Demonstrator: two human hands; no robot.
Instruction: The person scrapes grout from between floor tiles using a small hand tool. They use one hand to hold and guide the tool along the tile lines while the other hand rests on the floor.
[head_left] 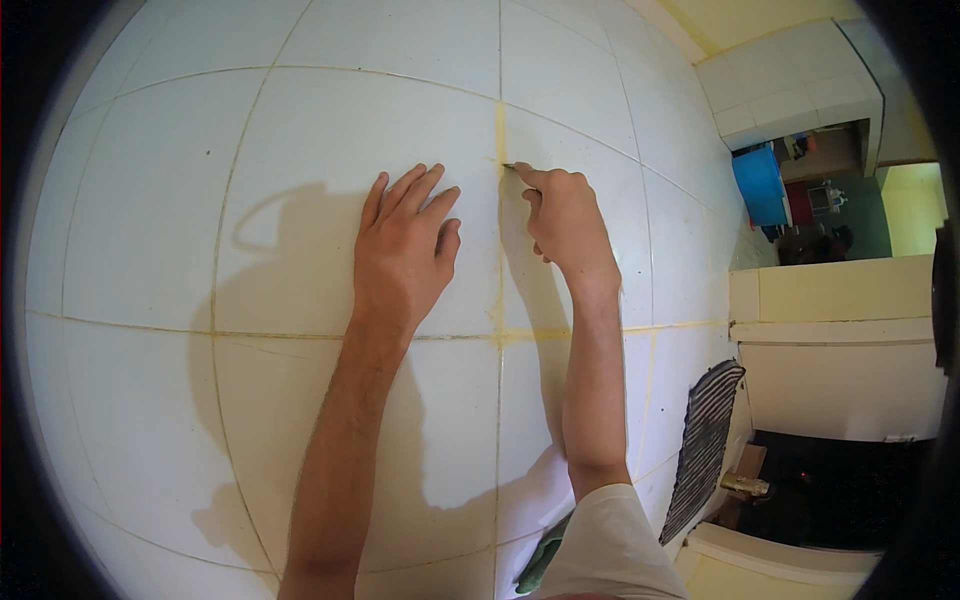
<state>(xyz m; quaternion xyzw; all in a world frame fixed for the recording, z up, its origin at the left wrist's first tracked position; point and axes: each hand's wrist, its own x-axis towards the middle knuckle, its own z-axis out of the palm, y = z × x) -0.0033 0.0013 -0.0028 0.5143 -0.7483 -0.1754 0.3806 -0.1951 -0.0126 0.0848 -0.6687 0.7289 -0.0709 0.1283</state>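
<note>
My left hand (pixel 400 240) rests palm down on a white floor tile (pixel 300 150), its fingers spread and holding nothing. To its right, my right hand (pixel 572 225) is closed, with the index finger stretched forward along a small dark pointed tool (pixel 509 167). Only the tip of that tool shows; the fingers hide the rest. The tip touches or nearly touches a grout line (pixel 501 125) between two tiles. Yellow grout fills this stretch and spreads slightly past the joint. More yellow runs along the crossing joint (pixel 620 328), nearer to me.
A dark striped mat (pixel 704 440) lies on the right, beside a doorway. Beyond it, under a tiled counter (pixel 800 95), stands a blue tub (pixel 760 187) among other items. Something green (pixel 545 555), perhaps cloth, lies near my right sleeve.
</note>
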